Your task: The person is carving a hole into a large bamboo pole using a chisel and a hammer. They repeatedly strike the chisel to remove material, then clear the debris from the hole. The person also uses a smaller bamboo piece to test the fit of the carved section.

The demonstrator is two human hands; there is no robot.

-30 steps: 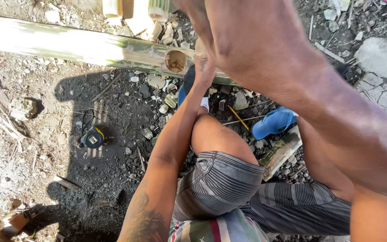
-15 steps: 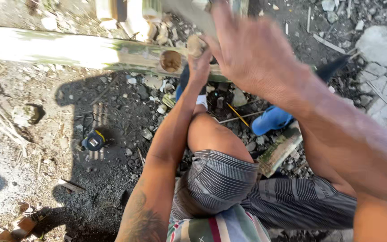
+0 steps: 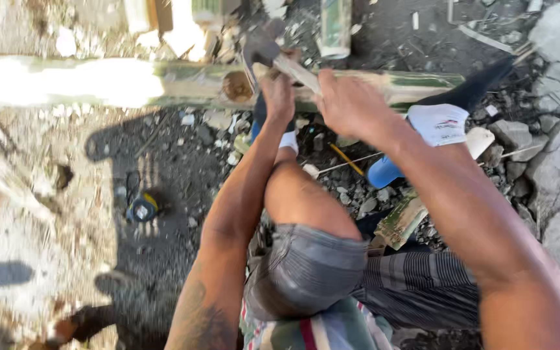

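The right hand [image 3: 351, 104] is wrapped tight around a hammer [image 3: 273, 55]. The left hand [image 3: 279, 97] presses closed against the long bamboo pole [image 3: 131, 83].

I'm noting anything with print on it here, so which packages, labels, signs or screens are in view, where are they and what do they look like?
White sock: on the foot right of the right hand, small red and dark printed mark.
Tape measure: on the ground at left, round, black and yellow, pale round label.
No packages, signs or screens.

Hammer head [image 3: 259, 46] motion-blurred; bamboo pole [image 3: 98, 83] cut off at left edge
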